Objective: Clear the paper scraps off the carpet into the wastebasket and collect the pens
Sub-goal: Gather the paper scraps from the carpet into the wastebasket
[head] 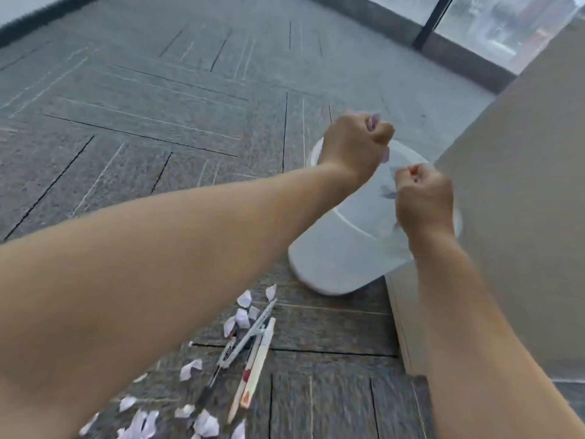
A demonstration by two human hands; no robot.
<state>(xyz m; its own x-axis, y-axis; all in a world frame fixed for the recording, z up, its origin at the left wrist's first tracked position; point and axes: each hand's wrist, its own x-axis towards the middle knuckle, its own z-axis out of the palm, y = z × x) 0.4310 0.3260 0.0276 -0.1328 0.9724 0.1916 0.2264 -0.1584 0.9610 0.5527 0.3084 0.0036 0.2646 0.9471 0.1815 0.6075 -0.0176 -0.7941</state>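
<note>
A white wastebasket (335,258) stands on the grey carpet beside a beige panel. Above its far rim my left hand (354,144) is a closed fist with bits of pale paper scraps (373,119) poking out of it. My right hand (424,201) hovers over the basket's mouth, also clenched, with paper scraps (388,193) showing at its fingers. Several pens (250,346) lie in a loose bundle on the carpet below the basket. More white and lilac paper scraps (243,312) are scattered around the pens and toward the bottom edge.
A tall beige panel (519,217) rises right of the basket. A glass wall with a dark frame (433,23) runs along the far right. Open grey carpet (158,106) stretches to the left and far side.
</note>
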